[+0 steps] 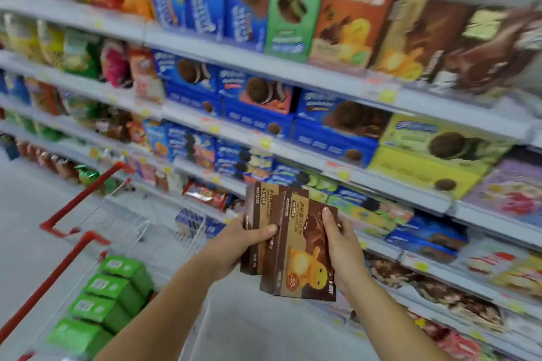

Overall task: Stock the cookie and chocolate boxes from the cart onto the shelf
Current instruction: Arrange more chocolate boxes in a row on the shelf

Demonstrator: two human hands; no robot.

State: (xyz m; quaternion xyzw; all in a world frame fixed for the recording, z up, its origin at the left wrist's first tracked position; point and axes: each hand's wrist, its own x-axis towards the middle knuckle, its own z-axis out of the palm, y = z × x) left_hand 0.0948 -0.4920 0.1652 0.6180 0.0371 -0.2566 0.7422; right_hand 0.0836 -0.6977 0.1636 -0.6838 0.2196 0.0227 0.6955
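Observation:
Both hands hold a small stack of brown chocolate boxes (296, 246) upright in front of the shelves. My left hand (243, 239) grips the stack's left side, thumb across the front. My right hand (340, 243) clasps the right edge of the front box, which shows a yellow cartoon figure. Matching brown chocolate boxes (425, 35) stand on the upper shelf at the right. The wire cart (88, 231) with red handles is at the lower left, holding several green boxes (108, 299).
The shelving (293, 70) runs from left to right, packed with blue cookie boxes (252, 99), a green box (296, 0), yellow boxes (431, 155) and snack bags (73, 53). Pale floor lies at the left around the cart.

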